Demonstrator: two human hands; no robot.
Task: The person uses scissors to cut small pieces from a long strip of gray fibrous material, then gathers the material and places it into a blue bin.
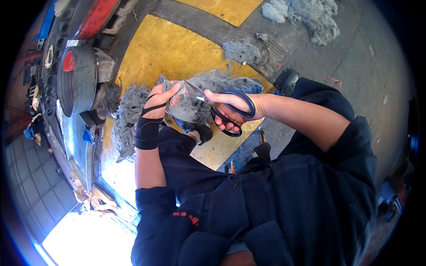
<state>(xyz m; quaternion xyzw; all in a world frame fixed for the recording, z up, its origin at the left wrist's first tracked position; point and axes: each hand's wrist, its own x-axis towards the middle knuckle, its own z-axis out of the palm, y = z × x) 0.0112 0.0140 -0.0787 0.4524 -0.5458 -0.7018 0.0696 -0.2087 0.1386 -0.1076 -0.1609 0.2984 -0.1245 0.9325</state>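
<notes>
Both hands busy: left hand (160,101) grip pinched on grey fibre wad (188,104); right hand (233,106) grip closed through scissors (222,106), blades parted mid-cut. Next judged: squeeze blades shut, wad held taut.

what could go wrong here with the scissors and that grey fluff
1. The scissors in the right hand have their blades open at the grey fibre wad, close to the left hand fingers pinching it; a slip might nick them.
2. Loose fibre piles lie around the feet on the yellow-painted floor; footing may suffer.
3. The metal drum of the machine sits close to the left; fibre might catch there.
</notes>
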